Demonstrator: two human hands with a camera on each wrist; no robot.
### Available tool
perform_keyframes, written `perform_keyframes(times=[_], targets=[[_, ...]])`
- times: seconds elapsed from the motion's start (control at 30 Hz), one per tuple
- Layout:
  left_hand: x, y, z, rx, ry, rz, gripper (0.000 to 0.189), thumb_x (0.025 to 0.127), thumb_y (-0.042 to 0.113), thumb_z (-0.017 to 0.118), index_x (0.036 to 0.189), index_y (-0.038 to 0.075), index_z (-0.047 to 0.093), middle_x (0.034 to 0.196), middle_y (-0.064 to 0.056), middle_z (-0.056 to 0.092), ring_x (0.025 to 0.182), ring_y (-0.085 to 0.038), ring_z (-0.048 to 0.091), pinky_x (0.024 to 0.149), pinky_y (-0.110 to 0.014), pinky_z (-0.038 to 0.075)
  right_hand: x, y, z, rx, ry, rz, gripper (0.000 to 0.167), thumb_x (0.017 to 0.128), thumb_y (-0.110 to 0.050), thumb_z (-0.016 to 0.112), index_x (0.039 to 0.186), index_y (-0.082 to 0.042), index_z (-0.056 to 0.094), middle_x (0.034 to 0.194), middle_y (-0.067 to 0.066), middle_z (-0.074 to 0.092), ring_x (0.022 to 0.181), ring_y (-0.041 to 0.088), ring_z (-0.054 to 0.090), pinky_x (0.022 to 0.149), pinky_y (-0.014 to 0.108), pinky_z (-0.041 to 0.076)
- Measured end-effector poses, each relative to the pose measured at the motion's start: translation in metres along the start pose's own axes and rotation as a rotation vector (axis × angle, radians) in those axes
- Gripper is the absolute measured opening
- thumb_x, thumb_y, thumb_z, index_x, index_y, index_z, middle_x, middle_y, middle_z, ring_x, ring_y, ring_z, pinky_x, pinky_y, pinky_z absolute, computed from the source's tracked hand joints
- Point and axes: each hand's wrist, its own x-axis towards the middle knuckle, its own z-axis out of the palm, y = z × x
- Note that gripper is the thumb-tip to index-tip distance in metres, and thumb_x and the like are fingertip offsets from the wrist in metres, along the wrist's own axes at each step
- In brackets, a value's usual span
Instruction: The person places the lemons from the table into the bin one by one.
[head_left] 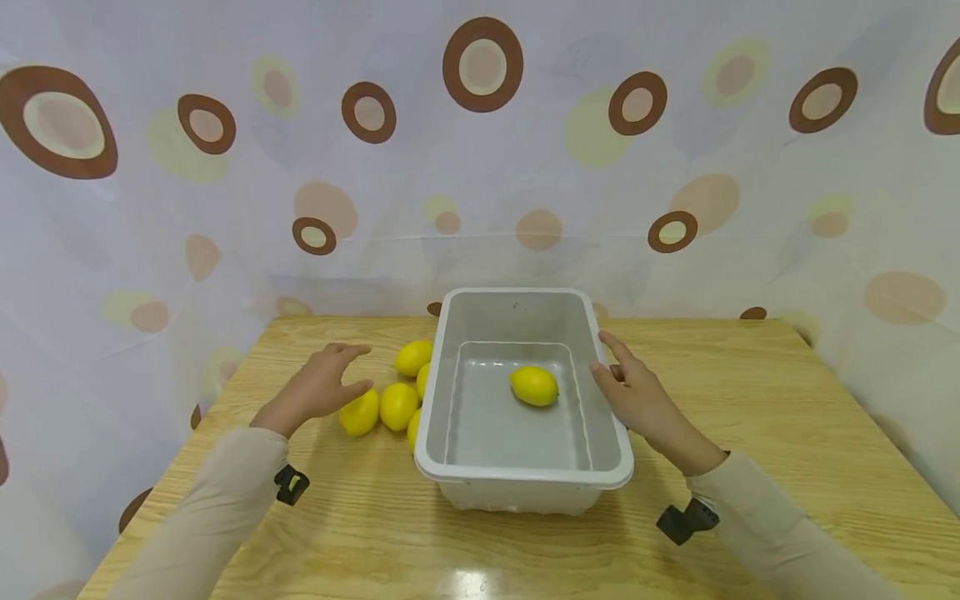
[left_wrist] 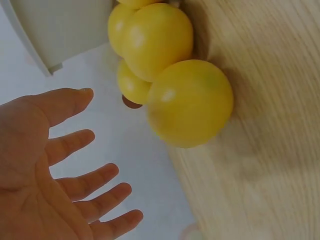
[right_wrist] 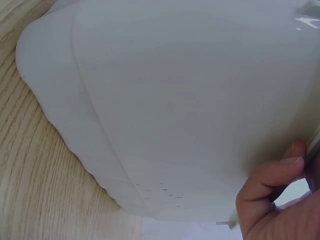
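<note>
A grey-white plastic basin (head_left: 517, 477) stands on the wooden table with one yellow lemon (head_left: 534, 386) lying inside it. My right hand (head_left: 641, 396) holds the basin's right rim; in the right wrist view its curled fingers (right_wrist: 272, 182) lie under the rim against the outer wall. To the left of the basin, several lemons (head_left: 399, 407) sit grouped close together, some partly hidden by the rim. My left hand (head_left: 321, 385) hovers beside the leftmost lemon (left_wrist: 191, 103), fingers spread and palm empty in the left wrist view.
A wooden table (head_left: 750, 417) carries everything. Behind it hangs a pale curtain (head_left: 525, 150) with brown, pink and yellow-green circles. Each forearm wears a beige sleeve with a small black device (head_left: 291, 484) strapped near the wrist.
</note>
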Motion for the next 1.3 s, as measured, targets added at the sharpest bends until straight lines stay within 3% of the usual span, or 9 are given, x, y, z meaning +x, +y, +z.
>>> perform_keyframes(times=[0.3, 0.53, 0.93, 1.3], targets=[[-0.002, -0.016, 0.027, 0.036, -0.071, -0.017, 0.074, 0.084, 0.032, 0.073, 0.143, 0.001, 0.040, 0.140, -0.031, 0.037, 0.122, -0.053, 0.040, 0.092, -0.064, 0.041, 0.000, 0.000, 0.001, -0.024, 0.010, -0.007, 0.063, 0.103, -0.027, 0.040, 0.154, -0.006, 0.010, 0.110, 0.029, 0.060, 0.090, 0.031, 0.064, 0.069, 0.036, 0.056], [0.000, -0.022, 0.042, 0.016, -0.071, 0.004, 0.075, 0.079, 0.025, 0.076, 0.141, 0.000, 0.042, 0.135, -0.033, 0.040, 0.117, -0.049, 0.046, 0.093, -0.060, 0.042, 0.000, -0.001, 0.001, -0.014, -0.001, -0.002, 0.064, 0.103, -0.029, 0.040, 0.154, -0.007, 0.008, 0.109, 0.028, 0.060, 0.088, 0.029, 0.064, 0.068, 0.036, 0.056], [0.002, -0.023, 0.049, 0.007, -0.097, 0.011, 0.072, 0.078, 0.017, 0.077, 0.138, -0.003, 0.044, 0.124, -0.027, 0.052, 0.112, -0.041, 0.052, 0.097, -0.056, 0.041, 0.000, 0.000, 0.001, -0.008, -0.019, -0.013, 0.065, 0.103, -0.030, 0.040, 0.154, -0.006, 0.006, 0.096, 0.021, 0.060, 0.071, 0.020, 0.058, 0.062, 0.031, 0.052], [0.002, -0.023, 0.049, 0.015, -0.087, 0.027, 0.071, 0.077, 0.017, 0.077, 0.137, -0.004, 0.044, 0.119, -0.026, 0.054, 0.106, -0.038, 0.054, 0.093, -0.054, 0.043, 0.000, 0.000, 0.001, -0.001, -0.014, -0.019, 0.064, 0.103, -0.029, 0.039, 0.154, -0.006, 0.007, 0.106, 0.026, 0.060, 0.078, 0.023, 0.062, 0.064, 0.033, 0.054]])
